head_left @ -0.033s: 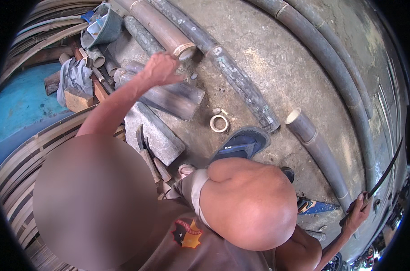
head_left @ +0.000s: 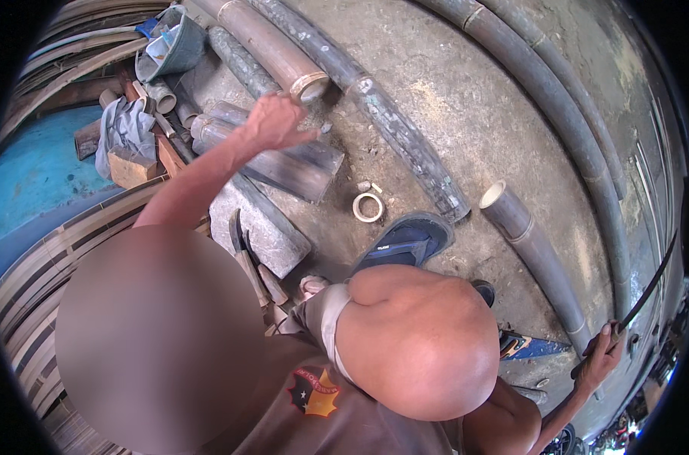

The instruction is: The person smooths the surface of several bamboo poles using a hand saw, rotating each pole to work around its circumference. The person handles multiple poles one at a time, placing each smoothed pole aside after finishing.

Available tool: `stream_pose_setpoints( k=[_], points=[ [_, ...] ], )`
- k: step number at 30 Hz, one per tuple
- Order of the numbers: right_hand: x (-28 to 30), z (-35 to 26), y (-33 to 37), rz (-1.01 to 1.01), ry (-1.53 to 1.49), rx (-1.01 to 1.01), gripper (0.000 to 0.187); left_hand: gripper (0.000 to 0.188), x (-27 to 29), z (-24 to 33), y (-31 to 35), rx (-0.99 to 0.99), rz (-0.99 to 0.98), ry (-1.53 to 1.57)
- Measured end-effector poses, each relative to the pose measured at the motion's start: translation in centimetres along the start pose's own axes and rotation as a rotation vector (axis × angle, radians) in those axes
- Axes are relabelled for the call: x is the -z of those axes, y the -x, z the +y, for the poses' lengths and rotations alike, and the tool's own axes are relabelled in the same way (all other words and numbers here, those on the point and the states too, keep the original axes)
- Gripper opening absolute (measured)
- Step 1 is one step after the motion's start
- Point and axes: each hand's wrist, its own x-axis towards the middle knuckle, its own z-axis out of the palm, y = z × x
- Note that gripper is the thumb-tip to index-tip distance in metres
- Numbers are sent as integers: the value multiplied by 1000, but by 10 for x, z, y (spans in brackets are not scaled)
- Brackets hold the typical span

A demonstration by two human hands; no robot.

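Left hand (head_left: 272, 121) first: I see it stretched out ahead on a bare arm, fingers spread loosely and holding nothing, hovering just beside the cut end of a thick brown bamboo pole with a pale ring at its mouth (head_left: 308, 85). Directly under the palm lies a short dark split bamboo section (head_left: 303, 168), resting flat on the grey concrete floor (head_left: 473, 121); I cannot tell whether the fingertips touch either piece. Right hand (head_left: 604, 358) is far off at the lower right edge, closed around the handle of a long thin dark blade (head_left: 648, 288) that slants upward toward the rim of the view.

Moving outward from the left hand, I see a long dark grey bamboo pole (head_left: 405, 140) lying diagonally just to its right, and a small white ring-shaped offcut (head_left: 368, 206) on the floor near that pole's lower end. A blue rubber sandal (head_left: 405, 241) sits below the ring, close to the bent knee (head_left: 416, 345). Another grey bamboo pole with a pale open end (head_left: 538, 258) lies further right. A rough grey stone block (head_left: 261, 224) sits beneath the left forearm. At the upper left, a grey-blue plastic bucket (head_left: 174, 44) stands near a crumpled grey cloth (head_left: 124, 129).
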Motion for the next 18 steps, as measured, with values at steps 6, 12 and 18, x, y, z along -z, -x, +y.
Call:
stream_pose_setpoints(
  k=[6,12,18],
  points=[
    [-8,3,-9,-12,-30,14,34,60,-75,21,21,-105,298,237],
    [-7,7,-5,-7,-38,23,32,61,-59,27,-3,-53,30,240],
    [-4,-2,0,-7,-5,37,34,75,-100,14,-38,199,236,348]
  ],
)
